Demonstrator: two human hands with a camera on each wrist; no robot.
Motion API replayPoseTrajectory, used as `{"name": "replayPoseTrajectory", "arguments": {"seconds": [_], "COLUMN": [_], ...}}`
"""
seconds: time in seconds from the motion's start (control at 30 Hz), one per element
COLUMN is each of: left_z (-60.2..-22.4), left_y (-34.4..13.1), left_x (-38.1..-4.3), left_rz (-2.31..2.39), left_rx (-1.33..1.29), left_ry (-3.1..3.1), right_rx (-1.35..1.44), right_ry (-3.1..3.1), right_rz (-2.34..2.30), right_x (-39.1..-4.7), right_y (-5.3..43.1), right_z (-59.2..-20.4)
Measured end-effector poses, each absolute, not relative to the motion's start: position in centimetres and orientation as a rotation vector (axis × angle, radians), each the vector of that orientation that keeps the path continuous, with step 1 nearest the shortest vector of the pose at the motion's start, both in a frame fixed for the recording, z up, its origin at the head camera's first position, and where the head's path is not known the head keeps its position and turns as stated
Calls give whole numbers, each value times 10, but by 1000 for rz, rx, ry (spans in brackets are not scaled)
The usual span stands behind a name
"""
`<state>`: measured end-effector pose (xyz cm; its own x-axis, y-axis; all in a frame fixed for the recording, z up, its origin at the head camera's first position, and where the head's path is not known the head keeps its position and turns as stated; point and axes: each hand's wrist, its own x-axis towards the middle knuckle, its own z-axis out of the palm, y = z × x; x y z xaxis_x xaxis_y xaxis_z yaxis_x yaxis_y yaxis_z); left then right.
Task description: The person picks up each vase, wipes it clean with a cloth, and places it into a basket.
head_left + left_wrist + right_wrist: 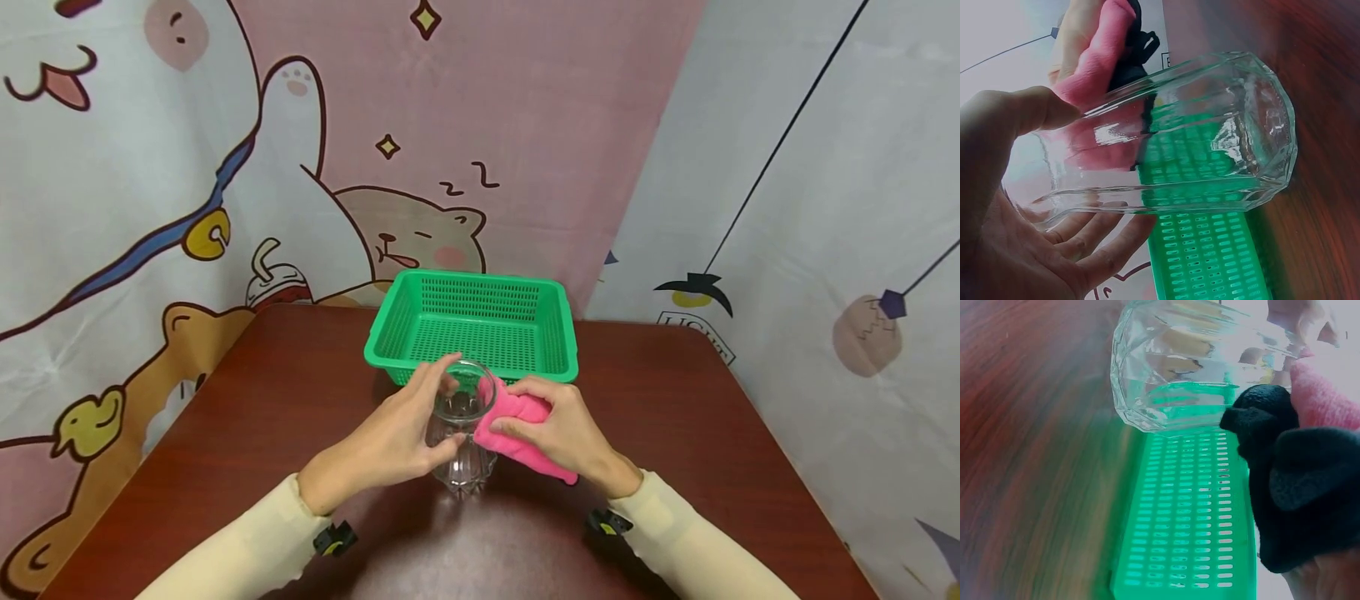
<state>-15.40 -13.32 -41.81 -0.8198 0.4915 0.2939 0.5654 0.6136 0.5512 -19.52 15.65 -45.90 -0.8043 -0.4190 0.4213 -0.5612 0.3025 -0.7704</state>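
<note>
A clear glass vase [463, 462] with a faceted lower part stands mouth up between my hands, its base pointing down at the table. My left hand [390, 437] holds it near the rim, thumb on the near side and fingers round the far side, as the left wrist view shows. My right hand [566, 425] grips a bunched pink cloth [517, 429] and presses it to the rim on the right. In the right wrist view, a black fuzzy part [1310, 487] hangs below the pink of the cloth and hides most of that hand.
A green plastic basket [568, 333] with slotted walls sits just behind the vase on the dark red-brown wooden table [300, 367]. A printed curtain [525, 125] with cartoon animals hangs close behind the table and along its sides.
</note>
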Motion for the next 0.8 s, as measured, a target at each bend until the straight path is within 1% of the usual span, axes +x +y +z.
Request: {"name": "replayPoseTrajectory", "arguments": {"seconds": [0.33,0.8], "left_z": [-418,-419], "left_y": [-134,-134], "left_x": [-155,-155], "left_rz": [-979,-980], "left_rx": [-895,-890], "left_ry": [-2711,-2721], "right_rx": [872,865], "right_ry": [-2338,-2370], "right_rz": [1574,1621], "right_x": [-194,-194], "right_y": [159,159], "right_z": [-453,-455]}}
